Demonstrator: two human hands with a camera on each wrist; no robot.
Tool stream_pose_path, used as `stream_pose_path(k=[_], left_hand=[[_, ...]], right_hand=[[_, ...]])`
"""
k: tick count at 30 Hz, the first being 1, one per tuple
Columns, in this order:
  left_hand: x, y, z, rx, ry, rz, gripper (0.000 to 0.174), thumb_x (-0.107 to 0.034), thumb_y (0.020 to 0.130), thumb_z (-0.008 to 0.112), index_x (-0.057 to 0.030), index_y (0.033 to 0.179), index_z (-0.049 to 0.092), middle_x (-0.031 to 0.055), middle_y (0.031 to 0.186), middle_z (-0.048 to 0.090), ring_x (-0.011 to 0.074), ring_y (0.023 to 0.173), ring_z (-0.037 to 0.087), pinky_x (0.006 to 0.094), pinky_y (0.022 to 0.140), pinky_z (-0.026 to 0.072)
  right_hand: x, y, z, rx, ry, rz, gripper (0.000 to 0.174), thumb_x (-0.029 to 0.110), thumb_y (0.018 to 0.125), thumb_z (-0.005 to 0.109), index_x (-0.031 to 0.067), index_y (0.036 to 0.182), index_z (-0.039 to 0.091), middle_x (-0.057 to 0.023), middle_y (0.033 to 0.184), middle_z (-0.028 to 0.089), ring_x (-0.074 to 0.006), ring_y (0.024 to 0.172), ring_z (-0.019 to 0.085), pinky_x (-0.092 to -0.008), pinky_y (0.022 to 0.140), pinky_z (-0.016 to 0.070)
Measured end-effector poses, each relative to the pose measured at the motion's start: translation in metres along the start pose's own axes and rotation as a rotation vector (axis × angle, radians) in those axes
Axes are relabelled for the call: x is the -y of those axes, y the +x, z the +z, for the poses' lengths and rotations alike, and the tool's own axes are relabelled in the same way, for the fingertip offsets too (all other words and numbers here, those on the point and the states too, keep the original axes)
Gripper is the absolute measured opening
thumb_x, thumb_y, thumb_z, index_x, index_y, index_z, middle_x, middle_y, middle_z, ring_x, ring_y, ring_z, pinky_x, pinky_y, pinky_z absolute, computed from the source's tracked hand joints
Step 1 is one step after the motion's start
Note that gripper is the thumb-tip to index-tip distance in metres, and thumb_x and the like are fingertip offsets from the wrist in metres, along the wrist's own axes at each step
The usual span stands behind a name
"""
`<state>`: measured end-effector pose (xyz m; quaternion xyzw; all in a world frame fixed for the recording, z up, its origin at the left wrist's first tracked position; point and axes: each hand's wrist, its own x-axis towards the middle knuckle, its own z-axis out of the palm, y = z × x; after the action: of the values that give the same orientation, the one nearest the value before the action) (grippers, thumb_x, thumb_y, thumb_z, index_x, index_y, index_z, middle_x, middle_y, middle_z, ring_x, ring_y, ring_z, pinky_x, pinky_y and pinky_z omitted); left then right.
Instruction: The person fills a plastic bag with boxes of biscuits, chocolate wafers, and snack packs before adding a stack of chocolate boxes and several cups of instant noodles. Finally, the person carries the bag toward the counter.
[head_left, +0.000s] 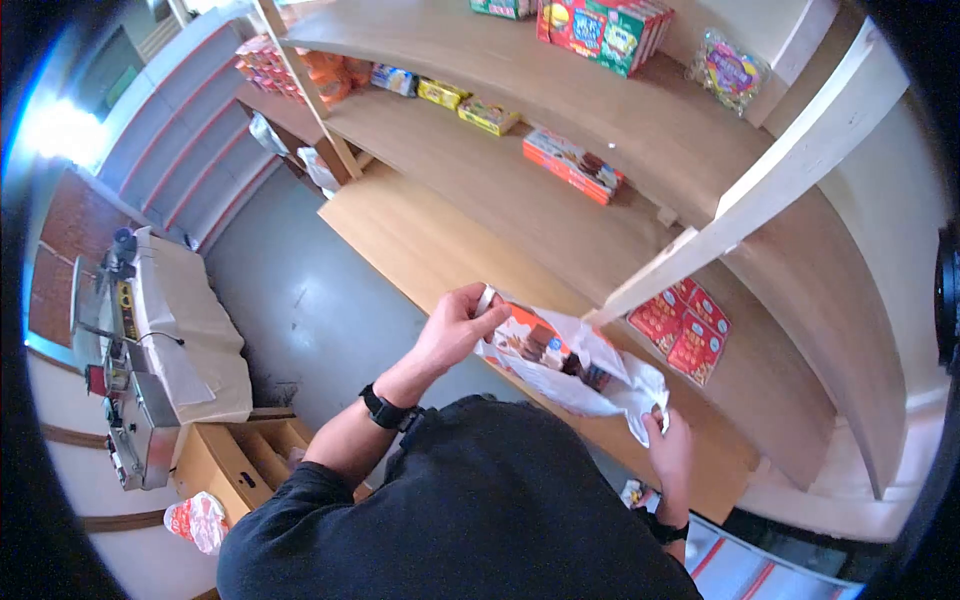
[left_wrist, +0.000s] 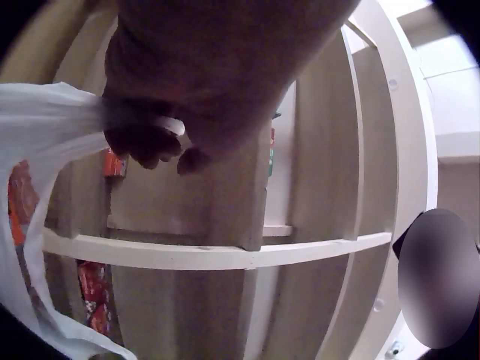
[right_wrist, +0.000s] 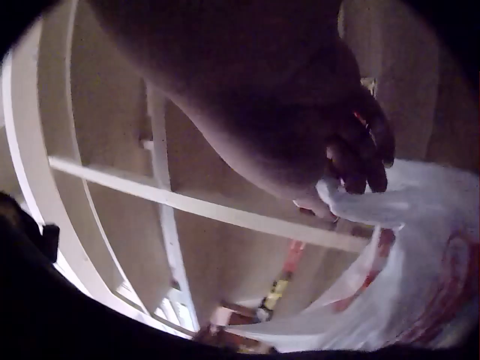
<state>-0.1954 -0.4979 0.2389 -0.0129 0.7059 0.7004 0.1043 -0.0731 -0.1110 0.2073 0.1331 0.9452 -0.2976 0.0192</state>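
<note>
A white plastic bag is stretched between both hands in front of the body, its mouth spread. Inside it lie an orange box with brown biscuits pictured and some dark items I cannot make out. My left hand pinches one handle of the bag between curled fingers and thumb. The opposite handle is gripped by my right hand. In the left wrist view, the left hand holds the white bag. In the right wrist view, fingers of the right hand curl round the bag.
Wooden shelves rise ahead, holding an orange box, red packets, yellow boxes and green-red boxes. A white diagonal post stands right of the bag. A covered table and a wooden drawer unit are at left.
</note>
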Motion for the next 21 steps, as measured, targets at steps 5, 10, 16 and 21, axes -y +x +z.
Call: stream_pose_path(k=[5, 10, 16, 21], left_hand=[[-0.004, 0.010, -0.011, -0.091, 0.008, -0.025, 0.027, -0.026, 0.096, 0.069, -0.0004, 0.088, 0.065, -0.0004, 0.069, 0.060, 0.0076, 0.065, 0.054, 0.0260, 0.061, 0.0427], [-0.016, 0.027, -0.042, -0.099, 0.038, -0.009, 0.026, -0.024, 0.095, 0.070, -0.0002, 0.087, 0.067, 0.0013, 0.069, 0.061, 0.0101, 0.065, 0.056, 0.0272, 0.064, 0.0436], [-0.027, 0.068, -0.127, -0.125, 0.032, 0.032, 0.025, -0.024, 0.095, 0.070, -0.0007, 0.088, 0.066, 0.0007, 0.069, 0.060, 0.0111, 0.065, 0.057, 0.0269, 0.064, 0.0433], [-0.027, 0.106, -0.228, -0.082, 0.015, 0.037, 0.023, -0.023, 0.096, 0.069, -0.0013, 0.090, 0.067, -0.0013, 0.071, 0.061, 0.0089, 0.065, 0.056, 0.0254, 0.062, 0.0436]], right_hand=[[0.069, 0.019, 0.010, 0.183, 0.437, -0.148, 0.025, 0.022, 0.092, 0.073, -0.0016, 0.088, 0.066, -0.0030, 0.069, 0.060, -0.0068, 0.066, 0.052, -0.0277, 0.061, 0.0442], [0.100, 0.041, 0.031, 0.228, 0.761, -0.268, 0.019, 0.018, 0.097, 0.067, 0.0016, 0.089, 0.065, 0.0024, 0.078, 0.062, -0.0066, 0.072, 0.054, -0.0250, 0.065, 0.0440], [0.123, 0.063, 0.048, 0.162, 0.896, -0.281, 0.023, 0.013, 0.100, 0.060, 0.0036, 0.079, 0.059, -0.0017, 0.074, 0.059, -0.0102, 0.072, 0.057, -0.0263, 0.070, 0.0454], [0.192, 0.085, 0.098, -0.073, 0.948, -0.143, 0.026, 0.011, 0.102, 0.057, 0.0029, 0.076, 0.057, -0.0035, 0.072, 0.059, -0.0128, 0.072, 0.058, -0.0291, 0.070, 0.0454]])
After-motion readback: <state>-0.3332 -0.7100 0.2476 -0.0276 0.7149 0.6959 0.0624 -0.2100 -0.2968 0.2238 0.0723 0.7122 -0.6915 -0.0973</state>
